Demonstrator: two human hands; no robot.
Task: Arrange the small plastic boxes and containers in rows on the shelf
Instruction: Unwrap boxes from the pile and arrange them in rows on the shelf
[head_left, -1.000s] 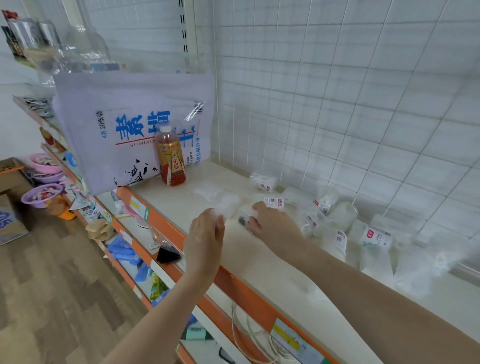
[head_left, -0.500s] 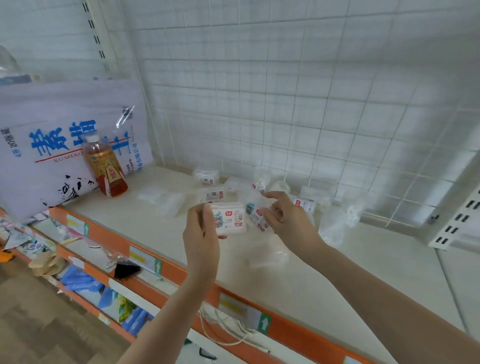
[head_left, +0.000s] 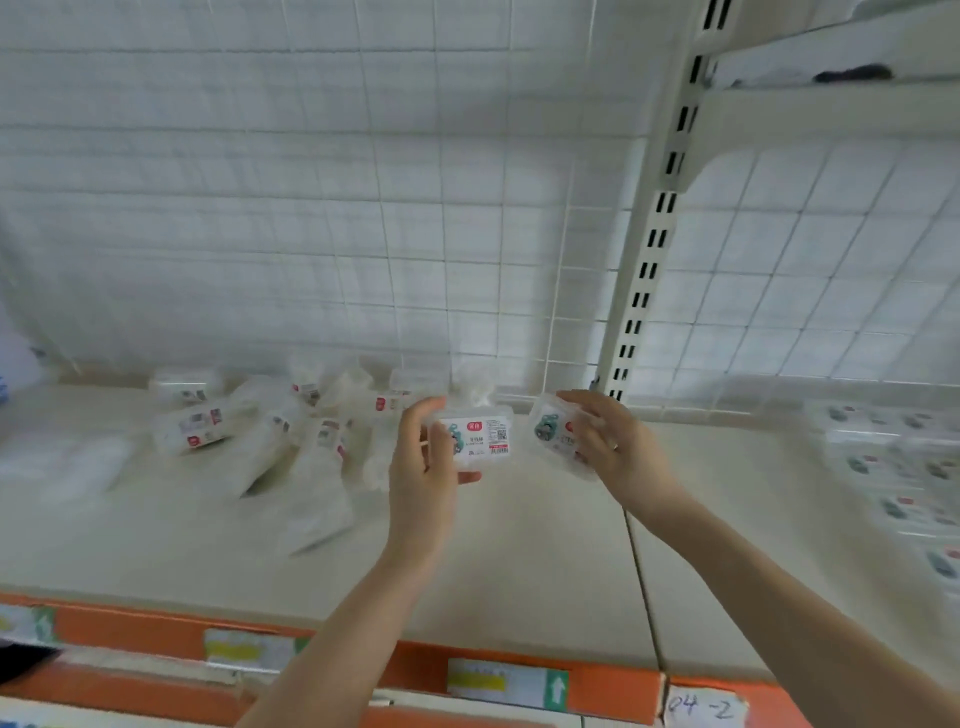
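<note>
My left hand (head_left: 423, 467) holds a small clear plastic box (head_left: 480, 439) with a white label, raised above the cream shelf (head_left: 493, 561). My right hand (head_left: 615, 447) grips a second small clear box (head_left: 553, 428) with a green picture on its label, just to the right of the first. Behind and to the left of my hands, a loose heap of several clear boxes and containers (head_left: 291, 421) lies on the shelf near the wire grid back. At the far right, more labelled boxes (head_left: 909, 467) sit in rows, blurred.
A white wire grid (head_left: 363, 234) backs the shelf. A slotted cream upright (head_left: 649, 249) stands at the back, right of centre. An orange price strip (head_left: 498, 675) with labels runs along the front edge. A seam (head_left: 641, 571) divides the shelf boards.
The view has swung right, away from the bottle and the paper bag. My right hand now grips a second box, and both hands have moved right with their boxes.
</note>
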